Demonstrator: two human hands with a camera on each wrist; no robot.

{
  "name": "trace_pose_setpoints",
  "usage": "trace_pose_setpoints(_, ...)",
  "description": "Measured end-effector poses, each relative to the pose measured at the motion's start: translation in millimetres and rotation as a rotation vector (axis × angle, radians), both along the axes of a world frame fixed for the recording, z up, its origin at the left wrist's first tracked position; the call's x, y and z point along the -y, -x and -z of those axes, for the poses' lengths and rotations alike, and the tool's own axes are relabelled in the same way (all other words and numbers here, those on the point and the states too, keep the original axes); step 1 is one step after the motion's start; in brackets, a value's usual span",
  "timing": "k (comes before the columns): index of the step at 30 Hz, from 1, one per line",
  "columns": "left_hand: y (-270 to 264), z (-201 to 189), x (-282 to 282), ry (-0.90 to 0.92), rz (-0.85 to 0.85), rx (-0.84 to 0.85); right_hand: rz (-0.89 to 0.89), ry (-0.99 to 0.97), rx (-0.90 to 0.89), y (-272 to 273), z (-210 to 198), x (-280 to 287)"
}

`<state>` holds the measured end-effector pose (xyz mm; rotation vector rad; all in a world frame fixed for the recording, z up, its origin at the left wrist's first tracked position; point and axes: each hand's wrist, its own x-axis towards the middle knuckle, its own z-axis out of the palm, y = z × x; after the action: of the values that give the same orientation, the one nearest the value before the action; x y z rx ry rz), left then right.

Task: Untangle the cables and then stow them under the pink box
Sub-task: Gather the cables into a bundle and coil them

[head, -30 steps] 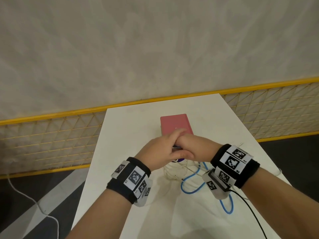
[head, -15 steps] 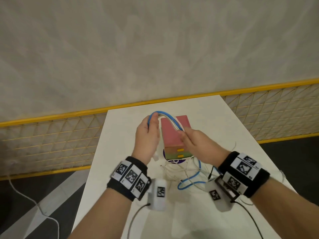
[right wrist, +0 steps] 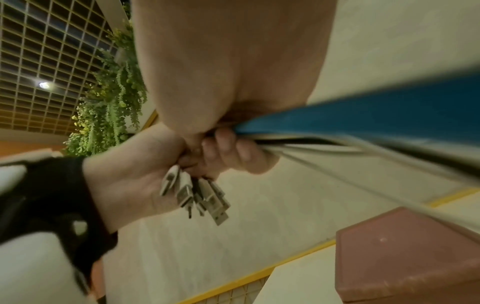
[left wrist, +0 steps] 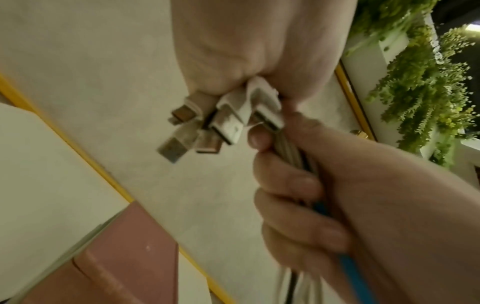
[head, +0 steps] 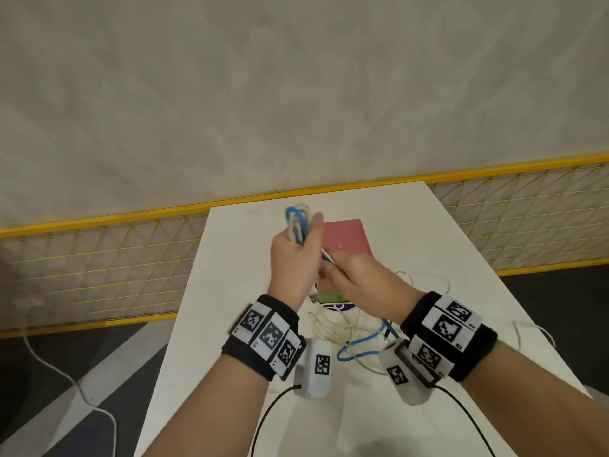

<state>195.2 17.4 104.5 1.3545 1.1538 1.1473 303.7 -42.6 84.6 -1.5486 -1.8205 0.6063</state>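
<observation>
My left hand (head: 294, 258) is raised over the table (head: 230, 324), gripping a folded bundle of blue and white cables (head: 296, 221) whose loop sticks up above the fingers. Several USB plugs (left wrist: 221, 121) poke out below that fist; the right wrist view shows these plugs (right wrist: 202, 195) too. My right hand (head: 357, 282) sits just right of the left and holds the same strands where they leave it. The cables' blue strand (right wrist: 363, 115) runs back from my right fingers (left wrist: 298, 195). The pink box (head: 346, 237) lies flat behind both hands. Loose cable lengths (head: 359, 341) trail on the table below the wrists.
A thin white cable (head: 428, 278) curls on the table right of the box, and another wire (head: 534, 334) lies at the right edge. A yellow mesh fence (head: 99, 275) runs behind the table. A white cord (head: 66, 374) lies on the dark floor at left.
The hands parted from a joined position at the box's front, stretching an arc of cable. Now the left hand is higher with the cable folded into a loop, and the right hand has closed in beside it.
</observation>
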Motion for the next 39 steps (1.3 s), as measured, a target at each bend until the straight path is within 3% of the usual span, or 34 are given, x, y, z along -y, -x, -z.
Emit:
trace_pose_setpoints(4,11.2,-7.0,-15.8,0.054,-0.132,0.222,-0.085,0.182,-0.19,-5.4,-3.7,6.3)
trace_pose_setpoints(8,17.5,-15.6,-19.3,0.007,-0.033,0.485,-0.171,0.322,-0.339,-6.6,3.6,11.9)
trace_pose_setpoints(12,36.0,-22.8,-30.8,-0.08,-0.015,0.525,-0.157,0.389,-0.398,-22.6,17.1,19.2)
trace_pose_setpoints(15,49.6,-15.6,-40.7,-0.144,-0.003,0.395,-0.106,0.375,-0.35,-39.3,21.9,19.6)
trace_pose_setpoints(20,49.7,-8.5,-34.5,-0.114,0.178,-0.203,-0.003,0.152,-0.071,-55.0,11.8,9.9)
trace_pose_setpoints(22,45.3,-8.0,-27.0,-0.056,0.297,-0.322,0.008,0.114,-0.022,-55.7,7.1,5.4)
trace_pose_setpoints(27,28.4,0.1,-1.3,0.045,0.625,-0.375,0.038,0.073,0.102,-53.5,-0.8,-6.2)
trace_pose_setpoints(31,21.7,16.8,2.2,0.052,0.573,-0.405,0.063,0.064,0.139,-53.5,-4.5,-4.6)
trace_pose_setpoints(36,25.1,12.2,-4.8,0.021,0.583,-0.47,0.014,0.099,-0.129,-54.7,-1.0,2.3)
trace_pose_setpoints(39,34.6,5.7,-11.5,0.034,0.556,-0.373,-0.009,0.225,-0.184,-70.6,4.7,10.4)
